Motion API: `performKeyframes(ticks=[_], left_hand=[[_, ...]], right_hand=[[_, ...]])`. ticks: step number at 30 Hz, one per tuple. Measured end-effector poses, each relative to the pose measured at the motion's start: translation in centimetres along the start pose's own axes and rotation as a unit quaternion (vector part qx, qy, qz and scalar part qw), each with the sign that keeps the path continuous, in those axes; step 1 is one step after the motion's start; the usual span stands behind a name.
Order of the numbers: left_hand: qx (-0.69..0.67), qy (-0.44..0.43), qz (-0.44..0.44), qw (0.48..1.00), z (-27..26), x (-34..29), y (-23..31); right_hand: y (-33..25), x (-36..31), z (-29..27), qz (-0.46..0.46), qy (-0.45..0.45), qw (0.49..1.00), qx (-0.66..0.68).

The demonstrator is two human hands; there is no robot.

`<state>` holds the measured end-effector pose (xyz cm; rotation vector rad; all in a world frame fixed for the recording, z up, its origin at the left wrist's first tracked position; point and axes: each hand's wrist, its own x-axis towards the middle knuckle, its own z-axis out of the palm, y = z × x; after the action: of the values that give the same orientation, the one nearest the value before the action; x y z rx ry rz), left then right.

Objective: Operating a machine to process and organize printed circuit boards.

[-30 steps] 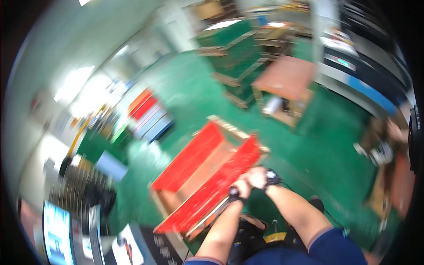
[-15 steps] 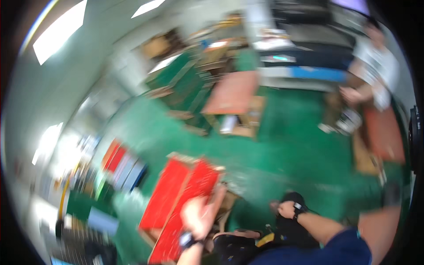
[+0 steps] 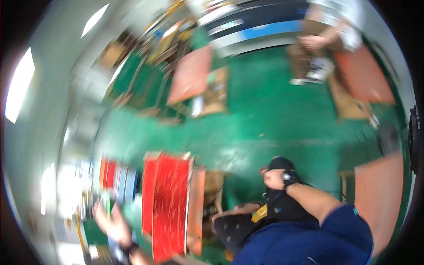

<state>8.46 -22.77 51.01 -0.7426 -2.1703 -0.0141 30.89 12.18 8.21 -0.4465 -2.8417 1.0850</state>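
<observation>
My left hand (image 3: 112, 224), a dark band at its wrist, is held out at the lower left with fingers apart and nothing in it. Just right of it stands a bright red-topped bench-like piece (image 3: 170, 203) with pale wooden edges; the hand looks apart from it. My right hand (image 3: 274, 179) rests on my dark-trousered knee (image 3: 282, 163), fingers curled in and no object showing. A watch on a black band (image 3: 290, 178) circles that wrist. Motion blur softens the finger detail.
Behind the red piece, a low table with a faded red top (image 3: 192, 73) stands on the green floor (image 3: 260, 110). A seated person (image 3: 327, 39) is at the upper right, beside an orange-topped bench (image 3: 364, 73). Stacked red and blue panels (image 3: 119, 181) stand at the left.
The view has swung, so the room sits differently in it. My left hand has moved left, off the red top to beyond its side. My right hand stays on the knee.
</observation>
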Motion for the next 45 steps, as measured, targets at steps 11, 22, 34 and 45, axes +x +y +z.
performKeyframes(ticks=[11,22,34,45], left_hand=[[-0.052,-0.307,-0.235,0.921,12.4,-7.9,2.3],[-0.133,-0.160,-0.015,0.978,1.2,-1.9,5.3],[-0.007,-0.186,-0.263,0.947,-1.2,0.4,-2.0],[-0.069,0.096,-0.150,0.982,-7.6,5.4,-8.1]], right_hand=[[-0.6,0.6,1.4,0.019,0.107,0.993,0.039],[3.7,1.8,5.4,0.005,0.158,0.986,0.061],[2.3,0.1,2.5,0.043,0.151,0.982,0.105],[1.5,0.3,0.6,0.049,0.103,0.991,0.064]])
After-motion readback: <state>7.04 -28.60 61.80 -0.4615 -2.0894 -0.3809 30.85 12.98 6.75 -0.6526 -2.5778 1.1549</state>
